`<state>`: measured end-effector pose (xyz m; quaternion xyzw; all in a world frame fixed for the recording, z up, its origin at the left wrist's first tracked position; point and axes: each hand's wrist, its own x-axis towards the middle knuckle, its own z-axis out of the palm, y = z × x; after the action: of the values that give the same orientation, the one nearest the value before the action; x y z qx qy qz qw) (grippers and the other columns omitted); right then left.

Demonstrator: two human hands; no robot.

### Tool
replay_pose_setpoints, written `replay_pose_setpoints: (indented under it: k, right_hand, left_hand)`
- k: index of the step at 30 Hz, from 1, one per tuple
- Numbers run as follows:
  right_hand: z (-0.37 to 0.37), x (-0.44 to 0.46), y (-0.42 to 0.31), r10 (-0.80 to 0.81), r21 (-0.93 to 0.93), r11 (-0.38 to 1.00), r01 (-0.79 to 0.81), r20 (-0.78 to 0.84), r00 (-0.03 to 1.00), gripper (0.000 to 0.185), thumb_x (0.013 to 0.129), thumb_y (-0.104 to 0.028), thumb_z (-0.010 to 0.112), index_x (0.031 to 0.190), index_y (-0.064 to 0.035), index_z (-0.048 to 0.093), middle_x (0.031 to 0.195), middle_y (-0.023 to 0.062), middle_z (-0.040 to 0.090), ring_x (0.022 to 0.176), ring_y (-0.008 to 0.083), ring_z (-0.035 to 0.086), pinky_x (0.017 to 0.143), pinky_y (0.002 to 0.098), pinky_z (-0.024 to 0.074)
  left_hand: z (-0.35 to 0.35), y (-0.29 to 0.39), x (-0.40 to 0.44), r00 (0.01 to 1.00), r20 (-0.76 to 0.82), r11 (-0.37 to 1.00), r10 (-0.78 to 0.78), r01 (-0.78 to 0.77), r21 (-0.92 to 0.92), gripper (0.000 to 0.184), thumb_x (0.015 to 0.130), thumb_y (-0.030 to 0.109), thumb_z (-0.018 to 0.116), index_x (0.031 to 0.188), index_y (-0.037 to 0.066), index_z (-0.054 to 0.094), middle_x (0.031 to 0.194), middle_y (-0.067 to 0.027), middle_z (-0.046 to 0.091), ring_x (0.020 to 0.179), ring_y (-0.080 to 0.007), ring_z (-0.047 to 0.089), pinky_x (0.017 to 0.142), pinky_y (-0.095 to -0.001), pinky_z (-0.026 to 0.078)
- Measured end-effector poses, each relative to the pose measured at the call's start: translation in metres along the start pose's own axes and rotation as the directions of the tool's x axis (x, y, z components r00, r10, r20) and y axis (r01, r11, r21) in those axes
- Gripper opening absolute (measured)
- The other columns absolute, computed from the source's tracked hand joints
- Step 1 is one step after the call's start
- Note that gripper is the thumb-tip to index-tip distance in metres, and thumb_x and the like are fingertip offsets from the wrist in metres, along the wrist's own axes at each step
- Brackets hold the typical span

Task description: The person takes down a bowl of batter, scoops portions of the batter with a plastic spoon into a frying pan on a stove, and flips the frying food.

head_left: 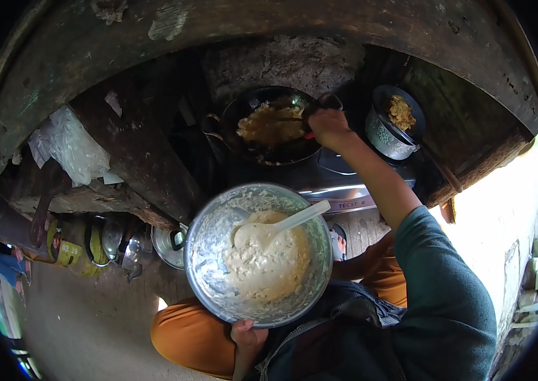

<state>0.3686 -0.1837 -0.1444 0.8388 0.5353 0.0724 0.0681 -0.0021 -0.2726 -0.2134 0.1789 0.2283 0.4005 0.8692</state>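
Note:
My left hand point(248, 333) grips the near rim of a large metal bowl point(205, 279), thumb over the edge. In the bowl are a pale lumpy batter point(282, 260) and a white plastic ladle point(304, 216), whose handle leans on the right side. My right hand point(331, 129) reaches to the right edge of a dark wok point(269, 155), closed round a cooking utensil with a red part point(309, 135). The utensil's working end is too dark to make out. Golden-brown food point(269, 127) lies in oil in the wok.
The wok sits on a gas stove point(345, 198). To its right, a metal pot point(386, 136) carries a dark strainer with fried food point(401, 113). A plastic bag point(78, 149) lies on a wooden ledge at left, with pans point(111, 238) below. A wooden beam point(269, 22) arches across the top.

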Motion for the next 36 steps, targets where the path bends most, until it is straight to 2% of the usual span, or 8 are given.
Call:
replay_pose_setpoints:
  k: [14,16,26,30,32,34,35,36]
  right_hand:
    - [-0.066,-0.031,0.017,0.302,0.25,0.942,-0.222,-0.354,0.885,0.013,0.063,-0.011,0.053,0.073,-0.0052,0.059,0.076,0.0146,0.056,0.075,0.0272,0.055,0.065,0.0341,0.0442]
    - [-0.042,-0.021,0.012,0.209,0.075,0.976,-0.206,-0.038,0.977,0.014,0.065,-0.013,0.051,0.073,-0.0054,0.059,0.076,0.0139,0.057,0.076,0.0259,0.055,0.065,0.0332,0.0444]
    - [-0.072,-0.036,0.005,0.484,0.382,0.845,-0.374,-0.249,0.839,0.017,0.063,-0.014,0.051,0.075,-0.006,0.059,0.077,0.0137,0.057,0.076,0.0263,0.056,0.065,0.0336,0.0448]
    - [-0.035,-0.031,0.002,0.235,0.067,0.969,-0.238,0.043,0.971,0.019,0.067,-0.021,0.053,0.078,-0.0068,0.06,0.081,0.0144,0.057,0.081,0.0262,0.055,0.068,0.0327,0.0444]
    - [-0.036,-0.034,0.009,0.456,0.335,0.843,-0.42,-0.032,0.89,0.021,0.069,-0.022,0.053,0.081,-0.0066,0.059,0.081,0.0152,0.056,0.084,0.0261,0.054,0.069,0.0327,0.0442]
    - [-0.018,-0.038,0.028,0.487,0.711,0.662,-0.237,-0.168,0.857,0.024,0.069,-0.022,0.055,0.085,-0.004,0.057,0.073,0.0127,0.058,0.069,0.0216,0.057,0.06,0.0291,0.0446]
    - [-0.008,-0.04,0.039,0.45,0.957,0.165,-0.238,0.142,0.882,0.03,0.069,-0.026,0.057,0.087,-0.0026,0.055,0.062,0.0068,0.055,0.05,0.0142,0.052,0.046,0.0237,0.0402]
    - [0.003,-0.048,0.046,0.45,0.957,0.166,-0.237,0.141,0.882,0.03,0.069,-0.026,0.057,0.087,-0.0026,0.055,0.062,0.0068,0.055,0.05,0.0142,0.052,0.046,0.0237,0.0402]
  left_hand:
    - [0.001,-0.001,0.002,0.999,-0.038,1.0,0.014,-0.013,0.023,0.07,0.048,0.014,0.048,0.115,0.001,0.03,0.11,-0.013,0.041,0.103,-0.03,0.039,0.09,-0.0399,0.029]
    - [-0.001,-0.002,0.001,0.999,-0.038,1.0,-0.007,0.009,0.028,0.07,0.048,0.014,0.048,0.115,0.001,0.03,0.11,-0.013,0.041,0.103,-0.03,0.039,0.09,-0.0399,0.029]
    - [-0.003,-0.002,0.004,1.0,-0.022,1.0,0.01,-0.009,0.019,0.071,0.048,0.013,0.048,0.115,0.001,0.029,0.112,-0.0125,0.04,0.103,-0.0297,0.038,0.09,-0.0393,0.029]
    - [0.001,-0.002,0.001,0.999,-0.037,0.999,0.039,-0.038,0.019,0.072,0.048,0.013,0.048,0.116,0.001,0.029,0.112,-0.0126,0.04,0.104,-0.0297,0.038,0.09,-0.0394,0.029]
    - [-0.003,-0.004,0.008,0.999,-0.023,0.999,0.038,-0.038,0.001,0.072,0.048,0.013,0.048,0.116,0.001,0.029,0.112,-0.0126,0.04,0.104,-0.0297,0.038,0.09,-0.0393,0.029]
    - [-0.004,-0.002,0.003,0.999,-0.05,1.0,-0.001,0.001,0.002,0.072,0.048,0.014,0.049,0.116,0.001,0.028,0.112,-0.0129,0.04,0.104,-0.0297,0.037,0.09,-0.0392,0.029]
    - [-0.004,-0.002,0.002,0.999,-0.052,1.0,-0.003,0.003,0.002,0.072,0.048,0.014,0.049,0.116,0.001,0.028,0.112,-0.0129,0.04,0.104,-0.0297,0.037,0.09,-0.0392,0.029]
    - [-0.005,-0.002,0.003,0.999,-0.035,1.0,0.02,-0.019,0.019,0.072,0.048,0.014,0.049,0.116,0.001,0.028,0.112,-0.0129,0.04,0.104,-0.0296,0.037,0.09,-0.0393,0.029]
